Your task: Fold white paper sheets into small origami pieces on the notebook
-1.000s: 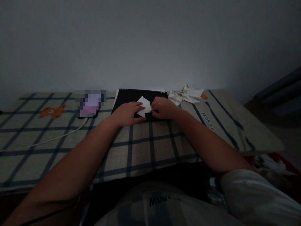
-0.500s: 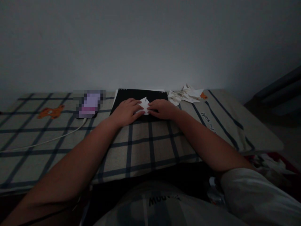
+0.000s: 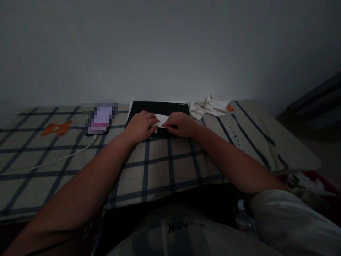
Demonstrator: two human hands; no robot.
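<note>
The left hand [image 3: 140, 126] lies palm down with its fingers [image 3: 152, 121] stretched forward and close together, pressing flat on the left part of a small white paper [image 3: 161, 120]. Its grip is not closed around anything; the fingertips only bear down on the sheet. The right hand [image 3: 179, 124] meets it from the other side, its fingers [image 3: 168, 124] likewise extended and lowered onto the right edge of the paper, with the fingertips of both hands almost touching over the sheet. Whether the right thumb is tucked under the paper cannot be told in the dim light. Only a narrow strip of the paper shows between the two hands, lying flat.

The paper rests on a black pad [image 3: 160, 107], which sits at the far edge of a bed [image 3: 165, 167] covered with a beige cloth crossed by dark blue lines. Both bare forearms stretch across this cloth towards the pad.

Just right of the pad, against the wall [image 3: 170, 49], lies a heap of crumpled paper scraps [image 3: 209, 106]. To the left of the pad lies a phone [image 3: 100, 119] with a lit screen, and a white cable [image 3: 53, 160] runs from it across the cloth to the left. Farther left an orange bear figure [image 3: 57, 128] is printed on the cloth.
</note>
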